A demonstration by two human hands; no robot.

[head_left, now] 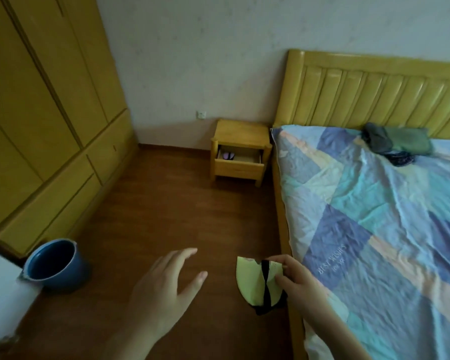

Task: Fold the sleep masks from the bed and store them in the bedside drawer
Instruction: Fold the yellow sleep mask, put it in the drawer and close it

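My right hand (pixel 300 278) pinches a folded pale yellow sleep mask (pixel 252 283) with a black strap, held over the floor beside the bed. To its left, my left hand (pixel 166 284) is empty with its fingers spread. The wooden bedside table (pixel 240 149) stands at the far wall with its drawer (pixel 240 165) pulled open. A purple mask (pixel 229 155) lies inside at the left. A dark item (pixel 400 158) rests on the patchwork quilt (pixel 374 229) near the headboard; I cannot tell if it is a mask.
Folded grey and green clothes (pixel 398 140) lie by the yellow headboard (pixel 374 92). A blue bucket (pixel 55 263) stands on the wooden floor at the left, next to a white object (pixel 3 294). A tall yellow wardrobe (pixel 44 120) lines the left side.
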